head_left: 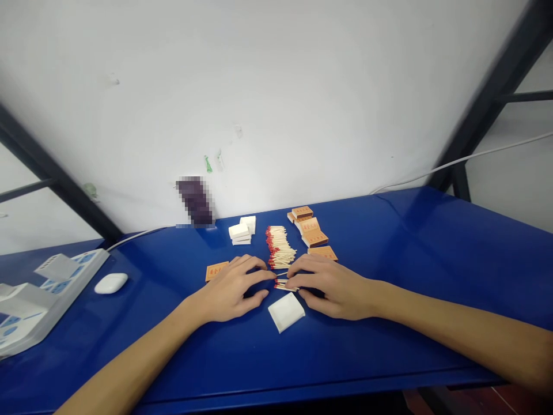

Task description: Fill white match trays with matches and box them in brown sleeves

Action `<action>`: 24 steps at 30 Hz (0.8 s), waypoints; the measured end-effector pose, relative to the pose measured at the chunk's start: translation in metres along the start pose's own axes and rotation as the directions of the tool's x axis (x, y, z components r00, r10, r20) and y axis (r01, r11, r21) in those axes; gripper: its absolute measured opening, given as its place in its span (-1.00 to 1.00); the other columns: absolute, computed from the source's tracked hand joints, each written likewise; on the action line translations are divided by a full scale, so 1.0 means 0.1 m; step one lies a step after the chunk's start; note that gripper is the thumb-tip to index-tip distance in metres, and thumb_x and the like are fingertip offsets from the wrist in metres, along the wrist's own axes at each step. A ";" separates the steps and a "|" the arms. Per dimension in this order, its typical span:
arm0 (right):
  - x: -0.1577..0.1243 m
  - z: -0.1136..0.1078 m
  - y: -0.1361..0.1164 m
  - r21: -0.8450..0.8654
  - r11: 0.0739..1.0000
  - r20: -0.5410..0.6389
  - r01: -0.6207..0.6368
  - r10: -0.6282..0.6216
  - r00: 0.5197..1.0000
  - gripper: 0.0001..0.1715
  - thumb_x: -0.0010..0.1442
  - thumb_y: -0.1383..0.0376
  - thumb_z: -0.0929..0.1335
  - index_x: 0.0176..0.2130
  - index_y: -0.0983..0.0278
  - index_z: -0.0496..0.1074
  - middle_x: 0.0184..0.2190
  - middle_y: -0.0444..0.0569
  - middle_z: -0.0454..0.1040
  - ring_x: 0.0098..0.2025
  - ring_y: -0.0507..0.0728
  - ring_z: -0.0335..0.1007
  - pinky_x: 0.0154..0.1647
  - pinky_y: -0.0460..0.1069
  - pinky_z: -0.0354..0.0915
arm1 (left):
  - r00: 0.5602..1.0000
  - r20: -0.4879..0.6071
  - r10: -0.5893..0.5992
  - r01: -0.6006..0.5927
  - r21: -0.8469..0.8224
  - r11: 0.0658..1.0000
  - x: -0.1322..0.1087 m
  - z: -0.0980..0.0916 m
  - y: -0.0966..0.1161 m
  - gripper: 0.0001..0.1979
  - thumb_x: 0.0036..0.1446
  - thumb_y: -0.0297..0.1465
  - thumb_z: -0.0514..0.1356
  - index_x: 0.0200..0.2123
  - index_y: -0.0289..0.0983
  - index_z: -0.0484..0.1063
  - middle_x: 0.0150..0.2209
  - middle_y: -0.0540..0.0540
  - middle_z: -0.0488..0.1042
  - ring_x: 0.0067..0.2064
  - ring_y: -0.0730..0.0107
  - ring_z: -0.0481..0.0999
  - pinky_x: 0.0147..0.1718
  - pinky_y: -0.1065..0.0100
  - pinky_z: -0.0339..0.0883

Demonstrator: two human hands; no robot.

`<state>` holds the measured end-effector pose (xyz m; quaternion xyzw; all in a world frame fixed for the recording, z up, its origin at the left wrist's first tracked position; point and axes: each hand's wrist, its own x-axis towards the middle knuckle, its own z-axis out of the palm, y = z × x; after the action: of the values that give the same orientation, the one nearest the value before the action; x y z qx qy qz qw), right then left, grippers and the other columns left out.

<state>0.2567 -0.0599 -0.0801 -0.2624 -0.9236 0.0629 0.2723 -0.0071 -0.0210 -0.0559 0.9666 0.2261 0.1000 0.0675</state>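
Both of my hands rest on the blue table (389, 323), fingertips meeting around a small bunch of red-tipped matches (286, 284). My left hand (231, 289) pinches the bunch from the left. My right hand (334, 285) pinches it from the right. Just behind lies a larger pile of matches (279, 246). A white matchbox tray (286, 312) sits right in front of my fingers, between the hands.
Orange matchbox sleeves (310, 229) are stacked behind the right hand, one sleeve (216, 270) lies left of my left hand. White trays (242, 231) stand at the back. A white earbud case (111, 283) and a grey-white device (38, 297) sit at left. A white wall is close behind.
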 end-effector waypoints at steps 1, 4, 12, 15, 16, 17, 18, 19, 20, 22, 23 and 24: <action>0.00 0.00 0.00 -0.002 1.000 -0.007 -0.015 0.015 1.000 -0.71 0.25 0.46 0.25 -0.10 0.26 0.47 -0.16 0.06 0.48 -0.11 0.17 0.37 -0.05 0.11 0.33 | 1.000 -0.003 0.000 0.000 -0.001 1.000 0.00 0.00 0.00 -0.69 0.33 -0.35 0.09 0.11 -0.15 0.37 0.01 -0.13 0.39 0.01 0.22 0.39 0.03 0.16 0.28; -0.01 0.01 -0.01 -0.010 0.998 -0.022 -0.061 0.061 0.998 -0.77 0.21 0.47 0.26 -0.17 0.28 0.43 -0.18 0.06 0.47 -0.12 0.18 0.36 -0.06 0.10 0.32 | 1.000 -0.014 0.007 -0.007 0.004 1.000 0.00 0.01 -0.01 -0.71 0.33 -0.36 0.09 0.09 -0.16 0.37 0.00 -0.11 0.40 0.01 0.25 0.39 0.03 0.19 0.27; 0.01 -0.01 -0.04 0.025 0.999 -0.010 -0.046 0.046 0.999 -0.86 0.09 0.47 0.29 -0.46 0.26 0.33 -0.24 0.04 0.46 -0.21 0.16 0.35 -0.16 0.08 0.32 | 0.946 -0.188 0.264 -0.212 0.258 0.942 -0.04 -0.12 0.17 -0.80 0.29 -0.34 0.05 -0.28 -0.28 0.43 -0.35 -0.11 0.47 -0.31 0.30 0.40 -0.29 0.24 0.23; 0.01 0.00 -0.03 0.016 0.999 -0.012 -0.035 0.035 0.999 -0.87 0.12 0.45 0.29 -0.42 0.27 0.38 -0.22 0.06 0.47 -0.20 0.17 0.36 -0.15 0.09 0.32 | 0.969 -0.143 0.202 -0.155 0.287 0.945 -0.05 -0.15 0.32 -0.70 0.27 -0.16 0.06 -0.25 -0.28 0.42 -0.43 -0.08 0.43 -0.39 0.30 0.36 -0.37 0.24 0.16; 0.01 0.00 -0.03 0.008 0.999 -0.019 -0.040 0.040 0.999 -0.87 0.14 0.45 0.29 -0.39 0.27 0.40 -0.22 0.06 0.47 -0.19 0.18 0.37 -0.14 0.09 0.33 | 0.981 -0.119 0.150 -0.111 0.285 0.952 -0.05 -0.13 0.36 -0.64 0.25 -0.09 0.08 -0.25 -0.28 0.42 -0.43 -0.06 0.42 -0.40 0.31 0.35 -0.37 0.24 0.16; 0.01 0.00 -0.03 0.000 0.999 -0.031 -0.049 0.049 0.998 -0.86 0.16 0.45 0.28 -0.36 0.27 0.41 -0.21 0.07 0.47 -0.18 0.18 0.37 -0.13 0.10 0.33 | 0.988 -0.101 0.116 -0.083 0.285 0.955 -0.05 -0.11 0.39 -0.59 0.22 -0.02 0.09 -0.27 -0.27 0.41 -0.45 -0.05 0.41 -0.41 0.31 0.35 -0.37 0.25 0.15; 0.01 0.00 -0.03 -0.005 0.998 -0.045 -0.062 0.062 0.997 -0.85 0.17 0.45 0.27 -0.34 0.27 0.41 -0.21 0.07 0.48 -0.17 0.19 0.38 -0.13 0.10 0.33 | 0.992 -0.080 0.096 -0.070 0.279 0.958 -0.05 -0.08 0.41 -0.56 0.19 0.03 0.10 -0.30 -0.27 0.40 -0.46 -0.04 0.40 -0.42 0.32 0.34 -0.38 0.27 0.14; 0.01 0.00 -0.03 -0.009 0.997 -0.057 -0.078 0.077 0.995 -0.85 0.18 0.45 0.26 -0.32 0.27 0.41 -0.20 0.07 0.48 -0.17 0.19 0.38 -0.12 0.11 0.33 | 0.995 -0.058 0.081 -0.062 0.274 0.960 -0.04 -0.05 0.42 -0.53 0.16 0.06 0.12 -0.33 -0.27 0.39 -0.47 -0.04 0.39 -0.43 0.32 0.34 -0.38 0.27 0.13; 0.01 0.00 -0.03 -0.010 0.996 -0.066 -0.091 0.090 0.994 -0.84 0.19 0.46 0.26 -0.31 0.26 0.40 -0.20 0.07 0.48 -0.17 0.19 0.38 -0.12 0.11 0.33 | 0.996 -0.036 0.077 -0.064 0.271 0.960 -0.04 -0.01 0.42 -0.53 0.13 0.07 0.14 -0.35 -0.27 0.38 -0.48 -0.03 0.39 -0.43 0.32 0.35 -0.38 0.28 0.12; 0.01 0.00 -0.04 -0.007 0.995 -0.065 -0.095 0.094 0.993 -0.85 0.19 0.45 0.26 -0.31 0.26 0.39 -0.19 0.07 0.48 -0.17 0.18 0.37 -0.12 0.11 0.34 | 0.997 0.001 0.075 -0.073 0.262 0.962 -0.04 0.04 0.41 -0.56 0.12 0.04 0.17 -0.36 -0.26 0.37 -0.47 -0.03 0.39 -0.43 0.32 0.36 -0.36 0.27 0.13; 0.01 0.00 -0.04 -0.006 0.996 -0.060 -0.089 0.089 0.994 -0.85 0.20 0.45 0.25 -0.31 0.26 0.38 -0.19 0.07 0.48 -0.17 0.18 0.37 -0.12 0.11 0.34 | 0.997 0.014 0.075 -0.076 0.257 0.963 -0.04 0.06 0.40 -0.59 0.13 0.00 0.18 -0.36 -0.26 0.37 -0.46 -0.03 0.40 -0.42 0.32 0.37 -0.35 0.27 0.13; 0.01 0.00 -0.04 -0.005 0.997 -0.054 -0.082 0.082 0.995 -0.85 0.20 0.45 0.25 -0.31 0.26 0.38 -0.19 0.07 0.48 -0.17 0.18 0.37 -0.12 0.11 0.34 | 0.997 0.021 0.073 -0.076 0.251 0.965 -0.04 0.07 0.39 -0.63 0.14 -0.03 0.18 -0.35 -0.26 0.37 -0.45 -0.03 0.41 -0.41 0.32 0.37 -0.35 0.27 0.13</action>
<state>0.2545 -0.0630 -0.0788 -0.3028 -0.9046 0.0635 0.2933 0.0078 -0.0583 -0.0559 0.9757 0.2000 0.0673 -0.0582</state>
